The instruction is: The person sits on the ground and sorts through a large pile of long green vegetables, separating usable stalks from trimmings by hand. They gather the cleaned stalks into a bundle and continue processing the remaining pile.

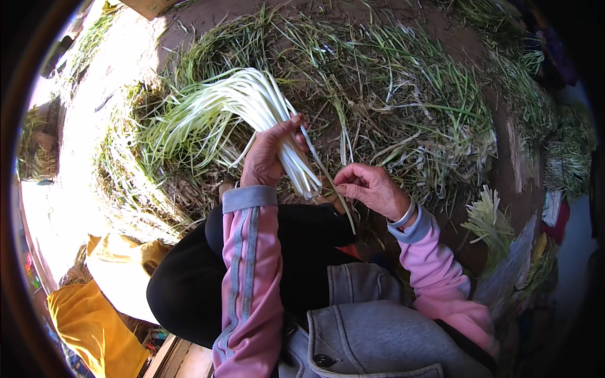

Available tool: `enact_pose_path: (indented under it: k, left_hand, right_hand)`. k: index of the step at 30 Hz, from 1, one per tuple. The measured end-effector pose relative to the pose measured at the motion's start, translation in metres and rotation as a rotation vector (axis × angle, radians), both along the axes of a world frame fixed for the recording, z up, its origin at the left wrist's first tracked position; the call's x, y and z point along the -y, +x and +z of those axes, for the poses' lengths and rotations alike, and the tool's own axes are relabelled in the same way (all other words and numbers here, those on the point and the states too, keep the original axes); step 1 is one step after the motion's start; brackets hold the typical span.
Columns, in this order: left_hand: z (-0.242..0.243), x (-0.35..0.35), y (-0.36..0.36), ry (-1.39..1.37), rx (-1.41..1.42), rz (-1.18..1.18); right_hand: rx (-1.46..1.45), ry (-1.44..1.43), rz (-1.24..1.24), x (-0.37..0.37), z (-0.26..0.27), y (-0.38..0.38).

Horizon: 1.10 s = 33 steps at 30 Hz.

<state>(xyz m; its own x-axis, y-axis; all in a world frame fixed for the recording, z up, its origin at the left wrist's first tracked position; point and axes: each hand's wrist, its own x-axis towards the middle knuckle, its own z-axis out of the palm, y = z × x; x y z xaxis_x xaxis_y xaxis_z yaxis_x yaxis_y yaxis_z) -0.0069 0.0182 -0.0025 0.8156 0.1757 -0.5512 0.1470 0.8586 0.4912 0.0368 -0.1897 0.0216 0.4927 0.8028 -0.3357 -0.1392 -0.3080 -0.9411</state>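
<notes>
My left hand (272, 153) grips a thick bundle of pale, blanched leafy stalks, like garlic chives (250, 97). Their white cut ends point down toward my lap, and the greener tips droop to the left. One single stalk (314, 150) stands apart along the bundle's right side and runs down past the ends. At that stalk, the thumb and forefinger of my right hand (373, 189) come together; they appear to pinch it. Below both hands are my dark-trousered legs (189, 283), folded.
A wide heap of green and dry leaf litter (401, 94) covers the earthen floor ahead. Another bundle of pale stalks (491, 222) lies at right beside clear plastic sheeting (513, 264). Yellow cloth (99, 326) is at lower left, and a cardboard box (149, 5) at the top.
</notes>
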Motion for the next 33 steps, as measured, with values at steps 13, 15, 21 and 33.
enact_pose_path:
  k: [13, 15, 21, 33]
  left_hand:
    - [-0.004, -0.002, 0.002, -0.048, 0.034, 0.006]
    - [-0.003, -0.002, 0.001, -0.066, 0.026, 0.006]
    - [-0.003, 0.001, 0.001, -0.119, 0.069, 0.030]
    - [0.001, 0.001, 0.004, -0.161, 0.131, 0.132]
  right_hand:
    - [0.267, 0.075, -0.209, -0.060, -0.006, 0.001]
    - [0.215, 0.127, -0.247, -0.062, -0.006, 0.001]
    - [0.191, 0.157, -0.353, -0.055, 0.001, 0.005]
    - [-0.214, 0.444, -0.378, -0.020, 0.009, 0.016]
